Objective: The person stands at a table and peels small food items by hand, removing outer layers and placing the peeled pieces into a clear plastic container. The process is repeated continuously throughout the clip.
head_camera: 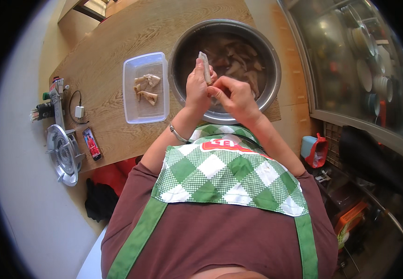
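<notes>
My left hand grips a long pale piece of meat, possibly a webbed poultry foot, held upright over the near left part of a round steel basin. The thumb and fingertips of my right hand pinch at the lower end of that piece. Murky water fills the basin, with several similar pale pieces lying in it. To the left stands a clear plastic container with several pale, webbed-looking pieces on its bottom.
On the wooden table lie a lit phone and a white charger with a black cable. A gas burner stands at the left edge against the wall. On the right is a glass-fronted cabinet with stacked dishes.
</notes>
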A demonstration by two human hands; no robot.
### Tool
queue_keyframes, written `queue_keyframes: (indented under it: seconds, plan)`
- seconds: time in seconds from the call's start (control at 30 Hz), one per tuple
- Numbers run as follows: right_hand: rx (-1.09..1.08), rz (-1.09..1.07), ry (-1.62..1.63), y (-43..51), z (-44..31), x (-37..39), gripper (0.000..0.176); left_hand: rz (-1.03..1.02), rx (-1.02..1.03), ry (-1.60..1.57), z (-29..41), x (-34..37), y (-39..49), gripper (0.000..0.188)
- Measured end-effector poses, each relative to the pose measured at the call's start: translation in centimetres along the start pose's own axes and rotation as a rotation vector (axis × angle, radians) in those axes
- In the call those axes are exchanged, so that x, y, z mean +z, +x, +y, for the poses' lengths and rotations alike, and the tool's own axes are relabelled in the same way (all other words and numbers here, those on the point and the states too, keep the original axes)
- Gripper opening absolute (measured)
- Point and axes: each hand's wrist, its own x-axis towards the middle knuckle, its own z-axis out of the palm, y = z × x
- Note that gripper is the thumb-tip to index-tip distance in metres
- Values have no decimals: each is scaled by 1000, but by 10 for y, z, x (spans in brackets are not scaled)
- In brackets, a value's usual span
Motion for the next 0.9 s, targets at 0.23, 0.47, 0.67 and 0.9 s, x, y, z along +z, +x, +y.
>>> queue_keyframes:
  seconds: [0.23, 0.47, 0.67, 0.9]
  plan:
    - [-29, 37, 108, 1, 7, 8, 14, -19, 63, -13, -5, 4, -2, 38]
    - [-192, 254, -131, 1, 6, 17, 10, 44, 174, 60, -8, 10, -11, 39]
    - [-174, 235, -135, 3, 6, 16, 8, 32, 225, 35, -16, 7, -10, 37]
    - [-263, 148, -131, 33, -22, -30, 10, -159, 191, 23, 1, 10, -22, 38]
